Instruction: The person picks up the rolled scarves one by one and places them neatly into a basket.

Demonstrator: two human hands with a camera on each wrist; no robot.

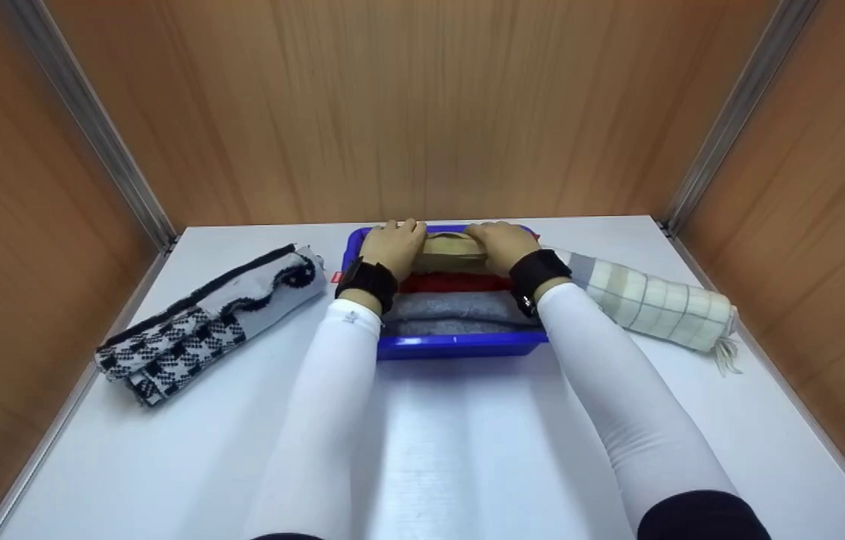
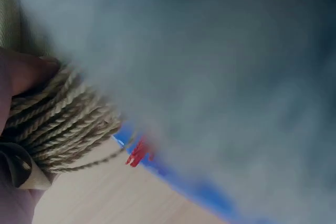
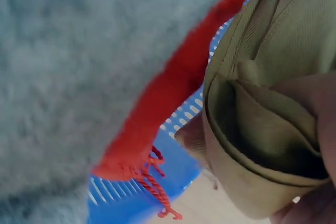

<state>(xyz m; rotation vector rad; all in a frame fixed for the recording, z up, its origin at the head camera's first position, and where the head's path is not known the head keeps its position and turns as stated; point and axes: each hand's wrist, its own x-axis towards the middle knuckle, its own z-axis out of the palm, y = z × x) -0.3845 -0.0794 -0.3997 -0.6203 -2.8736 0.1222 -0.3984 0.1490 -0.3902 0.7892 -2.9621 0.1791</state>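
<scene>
Both hands grip a rolled tan scarf at the far side of a blue plastic basket. My left hand holds the fringed end; its twisted tassels show beside the thumb in the left wrist view. At the other end, my right hand has its fingers around the roll, whose folded layers show in the right wrist view. Inside the basket, a red scarf with a fringe lies between the tan roll and a folded grey fabric nearest me.
A rolled black, white and grey patterned scarf lies slantwise left of the basket. To the right rests a cream checked rolled scarf with a fringe. Wooden panels enclose the white table at the back and sides.
</scene>
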